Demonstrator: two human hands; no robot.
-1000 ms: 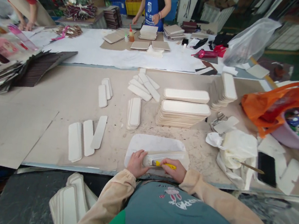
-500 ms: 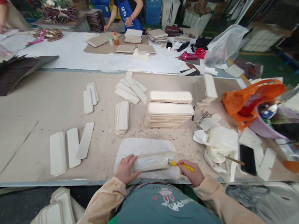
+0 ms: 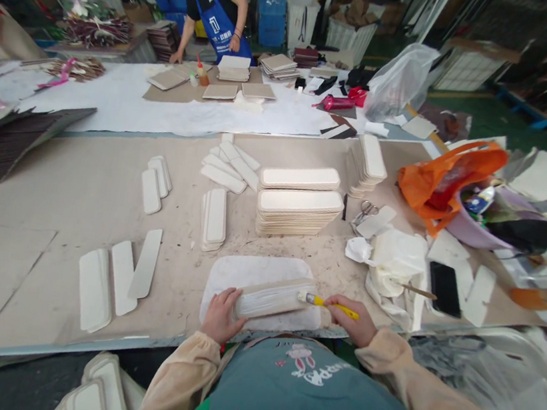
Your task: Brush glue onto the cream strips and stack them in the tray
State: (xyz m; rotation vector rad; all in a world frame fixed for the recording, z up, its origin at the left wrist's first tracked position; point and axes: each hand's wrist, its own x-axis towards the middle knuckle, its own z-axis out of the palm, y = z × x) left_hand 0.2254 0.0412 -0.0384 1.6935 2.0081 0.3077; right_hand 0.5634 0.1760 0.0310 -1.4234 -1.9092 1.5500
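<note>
My left hand (image 3: 219, 313) presses down on the near left end of a long cream strip (image 3: 274, 297), fingers curled over its edge so it stays flat on the white mat (image 3: 244, 272) at the table's front edge. My right hand (image 3: 355, 321) is closed around the yellow handle of a small brush (image 3: 328, 302), gripping it low and sideways, and the bristle end touches the right end of the strip. The strip lies slightly tilted, its right end a little farther from me than its left. Just beyond the mat, toward the middle of the table (image 3: 78, 193), stands a tall stack of the same strips (image 3: 298, 205), with a second layer offset on top. To the left of the mat three single strips (image 3: 116, 275) lie side by side, fanned a little, well apart from my left hand. A short pile (image 3: 214, 219) sits between them and the tall stack. To my right, near the brush hand, crumpled white cloth (image 3: 396, 265) lies beside a black phone (image 3: 445, 289), and farther right an orange plastic bag (image 3: 441, 180) sags open. Across the table, a person in a blue apron (image 3: 222, 20) leans over flat boards on white sheeting.
</note>
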